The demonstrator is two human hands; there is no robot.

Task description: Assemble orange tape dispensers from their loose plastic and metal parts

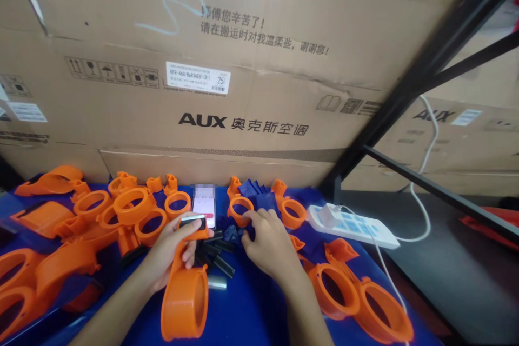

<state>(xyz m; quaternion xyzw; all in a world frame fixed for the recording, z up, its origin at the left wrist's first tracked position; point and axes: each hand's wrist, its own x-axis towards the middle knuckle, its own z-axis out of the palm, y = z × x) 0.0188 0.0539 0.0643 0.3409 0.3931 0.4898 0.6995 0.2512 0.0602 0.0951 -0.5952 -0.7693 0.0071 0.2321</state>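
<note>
My left hand (172, 248) is closed around the narrow upper part of an orange plastic tape dispenser (184, 303). Its large ring hangs below the hand, and a black and silver strip (193, 223) lies across its upper end under my thumb. Over small dark blue pieces (232, 232) on the table, my right hand (265, 240) reaches down beside another orange dispenser (240, 210). A gap shows between its thumb and index finger; the other fingertips are hidden. Several black strips (223, 266) and a silver strip (217, 282) lie between the hands.
Many orange dispensers (133, 205) crowd the left of the blue table (251, 308); more (334, 289) lie at right. A phone (204, 205) leans at the back. A white power strip (357, 224) with cables lies right. Behind stand a large carton (259, 92) and dark rack post (389, 102).
</note>
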